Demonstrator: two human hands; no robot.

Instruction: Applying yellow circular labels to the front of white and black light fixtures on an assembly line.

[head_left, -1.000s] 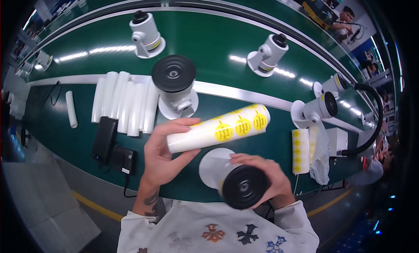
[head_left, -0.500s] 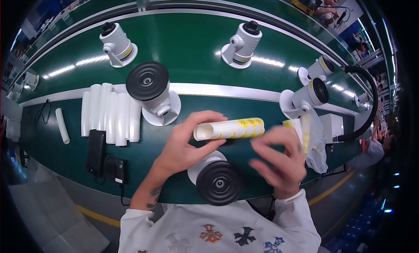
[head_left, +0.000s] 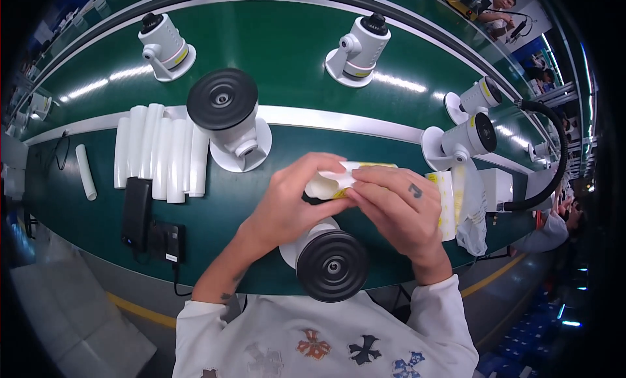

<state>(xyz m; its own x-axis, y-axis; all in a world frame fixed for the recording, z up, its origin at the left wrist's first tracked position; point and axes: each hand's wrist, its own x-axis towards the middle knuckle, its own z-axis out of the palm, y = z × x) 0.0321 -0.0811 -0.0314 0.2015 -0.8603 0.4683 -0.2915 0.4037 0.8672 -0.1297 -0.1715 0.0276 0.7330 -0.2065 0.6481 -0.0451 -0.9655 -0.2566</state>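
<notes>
A white rolled sheet of yellow labels (head_left: 326, 186) is held over the near bench edge, its open end towards the left. My left hand (head_left: 287, 198) wraps round that end, thumb below and fingers above. The fingertips of my right hand (head_left: 407, 211) press together on the sheet's near face; whether they pinch a single label is hidden. Right below stands a white camera-like device (head_left: 300, 251) with a round black ribbed disc (head_left: 332, 266) facing up, touched by neither hand.
White tubes (head_left: 156, 156) lie side by side at left, near a black power bank (head_left: 137, 211) and one loose tube (head_left: 85, 172). Similar white devices (head_left: 362, 48) stand beyond. At right are a label sheet (head_left: 443, 205), a plastic bag (head_left: 473, 231) and a black bent hose (head_left: 557, 156).
My right hand has moved left from beside the roll onto it, and its fingers have closed there. The roll's open end looks more bent. The whole view has shifted slightly.
</notes>
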